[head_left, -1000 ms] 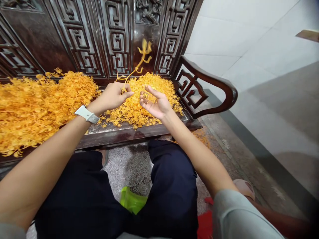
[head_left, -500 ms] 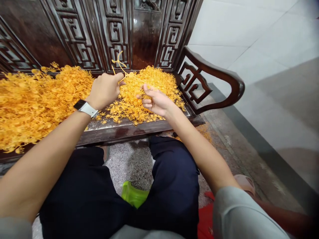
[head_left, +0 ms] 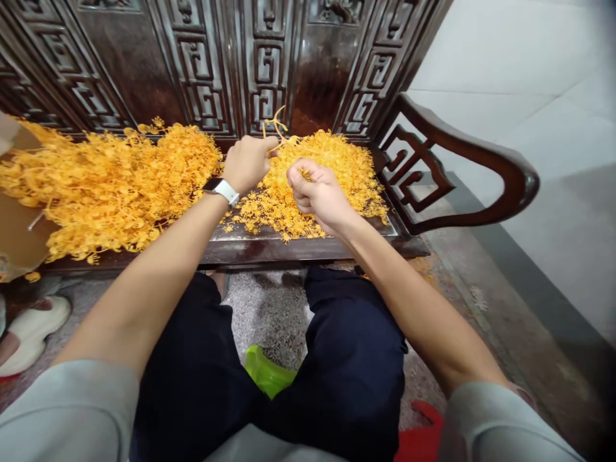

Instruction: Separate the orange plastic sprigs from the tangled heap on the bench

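Note:
My left hand (head_left: 248,163), with a watch (head_left: 222,187) on the wrist, is closed on a thin, branched yellow-orange stem (head_left: 276,122) that sticks up past the fingers. Just to the right, my right hand (head_left: 317,192) is curled into a fist, palm side partly up. Small yellow pieces (head_left: 304,173) show between its fingers. Beneath and behind both hands lies a heap of small spiky yellow pieces (head_left: 332,154) on the bench seat. A larger pile of branched yellow sprigs (head_left: 129,186) spreads to the left of my left hand.
The dark carved wooden bench (head_left: 269,250) has a curved armrest (head_left: 481,160) on the right. A cardboard box (head_left: 24,224) stands at the far left. Between my legs is a green plastic object (head_left: 269,372). Something red (head_left: 421,436) lies lower right, and a shoe (head_left: 36,333) shows lower left.
The view has swung left, so the scene sits further right and the box has appeared. My right hand's fingers have closed into a fist. My left hand still holds the stem.

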Demonstrator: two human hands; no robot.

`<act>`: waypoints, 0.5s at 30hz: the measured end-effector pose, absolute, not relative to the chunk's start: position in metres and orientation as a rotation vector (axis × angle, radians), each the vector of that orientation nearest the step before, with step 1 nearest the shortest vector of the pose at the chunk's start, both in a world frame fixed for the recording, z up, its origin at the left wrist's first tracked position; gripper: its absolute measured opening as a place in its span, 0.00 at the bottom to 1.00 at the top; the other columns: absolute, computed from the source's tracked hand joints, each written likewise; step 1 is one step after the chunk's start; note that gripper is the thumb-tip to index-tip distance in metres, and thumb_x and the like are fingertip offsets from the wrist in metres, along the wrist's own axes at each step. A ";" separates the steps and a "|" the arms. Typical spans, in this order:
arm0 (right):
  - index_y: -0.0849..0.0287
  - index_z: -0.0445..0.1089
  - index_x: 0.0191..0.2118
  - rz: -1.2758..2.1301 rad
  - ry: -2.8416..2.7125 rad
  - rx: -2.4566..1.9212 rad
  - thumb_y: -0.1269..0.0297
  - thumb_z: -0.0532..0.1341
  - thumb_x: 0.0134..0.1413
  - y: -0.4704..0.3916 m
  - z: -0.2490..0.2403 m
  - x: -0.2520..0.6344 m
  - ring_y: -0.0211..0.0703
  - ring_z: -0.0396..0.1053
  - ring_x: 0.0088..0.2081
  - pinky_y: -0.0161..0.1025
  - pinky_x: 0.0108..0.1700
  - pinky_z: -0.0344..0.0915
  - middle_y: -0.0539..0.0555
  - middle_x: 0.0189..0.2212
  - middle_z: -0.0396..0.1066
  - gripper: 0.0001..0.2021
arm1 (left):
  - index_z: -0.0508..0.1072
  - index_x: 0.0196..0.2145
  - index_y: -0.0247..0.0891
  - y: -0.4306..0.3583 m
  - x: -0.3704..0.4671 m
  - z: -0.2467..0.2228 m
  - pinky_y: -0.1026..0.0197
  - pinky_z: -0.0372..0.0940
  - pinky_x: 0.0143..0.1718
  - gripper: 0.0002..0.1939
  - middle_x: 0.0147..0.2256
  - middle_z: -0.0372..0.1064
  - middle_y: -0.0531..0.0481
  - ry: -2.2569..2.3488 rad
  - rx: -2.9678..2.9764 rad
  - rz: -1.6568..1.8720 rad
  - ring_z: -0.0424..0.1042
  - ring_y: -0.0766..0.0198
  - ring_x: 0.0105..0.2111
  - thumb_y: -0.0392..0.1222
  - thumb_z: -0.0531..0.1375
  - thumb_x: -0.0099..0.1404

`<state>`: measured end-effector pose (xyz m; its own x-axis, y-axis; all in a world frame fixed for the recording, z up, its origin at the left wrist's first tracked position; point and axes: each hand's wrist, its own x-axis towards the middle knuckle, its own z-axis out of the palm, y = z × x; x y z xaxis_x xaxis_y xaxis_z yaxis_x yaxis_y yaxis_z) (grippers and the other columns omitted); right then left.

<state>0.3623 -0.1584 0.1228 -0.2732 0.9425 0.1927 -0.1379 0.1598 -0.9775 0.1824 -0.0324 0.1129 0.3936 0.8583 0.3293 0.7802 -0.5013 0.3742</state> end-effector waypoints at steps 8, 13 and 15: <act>0.60 0.72 0.35 1.371 -2.086 -0.428 0.54 0.63 0.72 -0.222 0.151 0.337 0.35 0.65 0.34 0.37 0.40 0.65 0.50 0.32 0.70 0.16 | 0.74 0.33 0.39 0.021 0.107 0.080 0.55 0.67 0.42 0.11 0.26 0.69 0.46 1.739 1.955 1.214 0.72 0.54 0.35 0.46 0.60 0.73; 0.54 0.72 0.56 1.105 -1.743 -1.017 0.49 0.63 0.67 -0.146 0.102 0.381 0.45 0.72 0.42 0.45 0.45 0.73 0.58 0.46 0.74 0.19 | 0.72 0.27 0.38 0.004 0.116 0.092 0.58 0.64 0.31 0.14 0.21 0.66 0.49 1.431 1.871 1.271 0.64 0.64 0.23 0.45 0.64 0.69; 0.47 0.61 0.70 0.899 -1.616 -1.270 0.44 0.59 0.67 -0.110 0.077 0.403 0.56 0.72 0.57 0.55 0.56 0.73 0.62 0.62 0.69 0.30 | 0.72 0.27 0.38 -0.004 0.123 0.097 0.59 0.62 0.29 0.13 0.20 0.66 0.50 1.353 1.862 1.281 0.62 0.65 0.22 0.44 0.67 0.66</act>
<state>0.4027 -0.1103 0.0773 -0.1029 0.9754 0.1950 0.3482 0.2190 -0.9115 0.1233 -0.0040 0.0975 0.0626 0.9169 0.3942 0.4438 -0.3793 0.8119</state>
